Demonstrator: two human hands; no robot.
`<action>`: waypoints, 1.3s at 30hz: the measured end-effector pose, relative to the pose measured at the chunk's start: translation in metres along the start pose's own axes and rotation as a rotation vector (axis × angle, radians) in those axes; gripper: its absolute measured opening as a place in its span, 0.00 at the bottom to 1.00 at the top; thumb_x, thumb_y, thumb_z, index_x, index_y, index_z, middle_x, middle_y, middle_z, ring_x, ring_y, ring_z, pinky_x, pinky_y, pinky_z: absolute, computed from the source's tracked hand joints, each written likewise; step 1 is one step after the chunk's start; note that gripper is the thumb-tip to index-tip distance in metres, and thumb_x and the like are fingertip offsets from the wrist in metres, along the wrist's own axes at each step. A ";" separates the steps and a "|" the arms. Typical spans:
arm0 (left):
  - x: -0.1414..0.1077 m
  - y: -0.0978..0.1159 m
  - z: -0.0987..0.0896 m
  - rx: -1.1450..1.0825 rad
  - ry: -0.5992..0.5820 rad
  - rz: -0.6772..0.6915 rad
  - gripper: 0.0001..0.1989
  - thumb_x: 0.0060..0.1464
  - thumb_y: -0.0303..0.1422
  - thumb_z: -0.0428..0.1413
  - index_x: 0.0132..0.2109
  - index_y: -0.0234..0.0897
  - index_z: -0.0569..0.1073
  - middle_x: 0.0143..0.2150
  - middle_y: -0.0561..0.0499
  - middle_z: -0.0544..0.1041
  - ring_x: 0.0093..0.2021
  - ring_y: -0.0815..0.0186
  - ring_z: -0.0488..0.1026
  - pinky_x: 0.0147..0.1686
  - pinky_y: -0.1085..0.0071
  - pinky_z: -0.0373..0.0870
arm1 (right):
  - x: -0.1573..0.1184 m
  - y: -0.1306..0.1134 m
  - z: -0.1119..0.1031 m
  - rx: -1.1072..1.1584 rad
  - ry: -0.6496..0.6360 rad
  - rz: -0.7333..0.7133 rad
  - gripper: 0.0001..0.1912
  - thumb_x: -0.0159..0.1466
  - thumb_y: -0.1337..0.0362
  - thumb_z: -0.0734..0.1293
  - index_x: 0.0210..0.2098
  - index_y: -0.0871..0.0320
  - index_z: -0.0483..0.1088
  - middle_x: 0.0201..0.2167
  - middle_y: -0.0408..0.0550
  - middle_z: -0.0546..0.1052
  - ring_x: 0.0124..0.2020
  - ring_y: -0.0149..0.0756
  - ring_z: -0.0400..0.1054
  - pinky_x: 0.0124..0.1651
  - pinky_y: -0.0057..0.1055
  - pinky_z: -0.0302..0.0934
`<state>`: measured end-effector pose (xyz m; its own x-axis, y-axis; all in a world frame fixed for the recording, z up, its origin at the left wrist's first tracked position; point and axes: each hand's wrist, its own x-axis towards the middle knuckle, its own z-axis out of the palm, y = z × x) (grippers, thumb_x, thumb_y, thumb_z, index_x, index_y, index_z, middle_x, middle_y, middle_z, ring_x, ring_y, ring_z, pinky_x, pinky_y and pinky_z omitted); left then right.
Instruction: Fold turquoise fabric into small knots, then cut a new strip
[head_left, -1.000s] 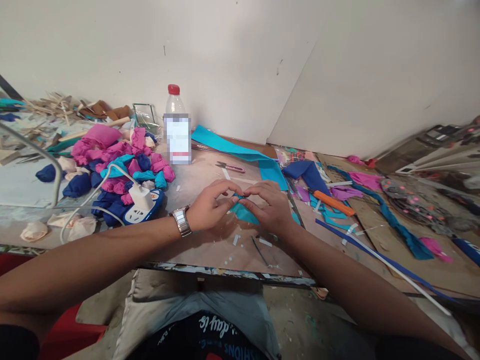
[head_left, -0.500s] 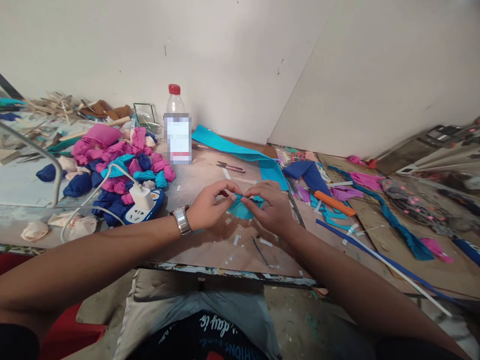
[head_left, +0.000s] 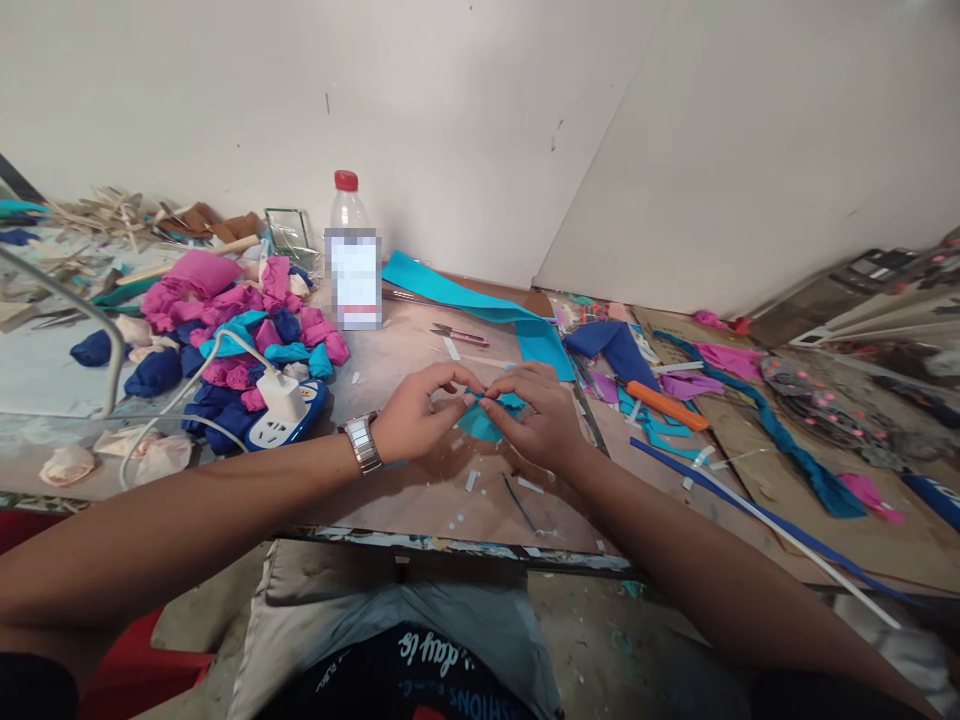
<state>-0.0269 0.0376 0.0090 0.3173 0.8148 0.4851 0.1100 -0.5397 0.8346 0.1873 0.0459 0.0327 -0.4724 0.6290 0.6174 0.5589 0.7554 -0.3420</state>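
My left hand [head_left: 421, 412] and my right hand [head_left: 541, 415] meet over the table, fingertips nearly touching. Between them they pinch a small piece of turquoise fabric [head_left: 481, 422], which hangs below the fingers. Its upper edge is partly hidden by my fingertips. Behind my hands lie small thread snips [head_left: 460, 335] and a long turquoise fabric strip [head_left: 450, 292] that bends down toward my right hand. White scraps [head_left: 471, 481] are on the table just in front.
A red-capped bottle [head_left: 352, 280] stands behind a power strip [head_left: 289, 425] with a white charger. Pink and blue fabric puffs [head_left: 199, 275] pile up at left. An orange cutter [head_left: 666, 405], a blue strip [head_left: 720, 483] and cardboard [head_left: 757, 470] lie at right.
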 end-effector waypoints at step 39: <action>-0.003 -0.007 0.007 -0.220 -0.086 -0.013 0.14 0.69 0.35 0.55 0.59 0.38 0.71 0.60 0.41 0.78 0.61 0.56 0.77 0.60 0.59 0.73 | 0.000 0.003 0.002 0.009 0.019 -0.014 0.10 0.68 0.54 0.74 0.36 0.53 0.75 0.35 0.44 0.84 0.40 0.42 0.77 0.50 0.43 0.61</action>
<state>-0.0223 0.0371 -0.0003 0.3974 0.7955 0.4574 -0.0904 -0.4621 0.8822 0.1872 0.0481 0.0299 -0.4670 0.6151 0.6353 0.5462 0.7656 -0.3398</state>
